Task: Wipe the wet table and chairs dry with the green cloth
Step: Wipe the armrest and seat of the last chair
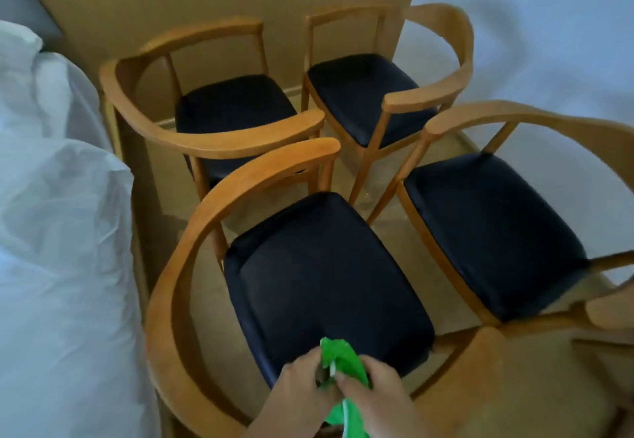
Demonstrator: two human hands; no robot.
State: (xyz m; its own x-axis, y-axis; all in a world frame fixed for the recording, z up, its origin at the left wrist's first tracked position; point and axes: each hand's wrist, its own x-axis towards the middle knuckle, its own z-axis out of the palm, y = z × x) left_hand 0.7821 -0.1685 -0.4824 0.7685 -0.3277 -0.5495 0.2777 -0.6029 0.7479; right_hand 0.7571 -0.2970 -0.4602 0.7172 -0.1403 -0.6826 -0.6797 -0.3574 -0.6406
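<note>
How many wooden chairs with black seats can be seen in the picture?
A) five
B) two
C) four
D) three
C: two chairs stand at the back, the far left chair and the far right chair, and two in front, the near left chair and the near right chair; both hands hold the green cloth over the near left one.

Green cloth (343, 365) partly hidden between left hand (302, 393) and right hand (374, 393); lower end cut off at near edge. Near-right chair (497, 225) cropped at right edge.
</note>
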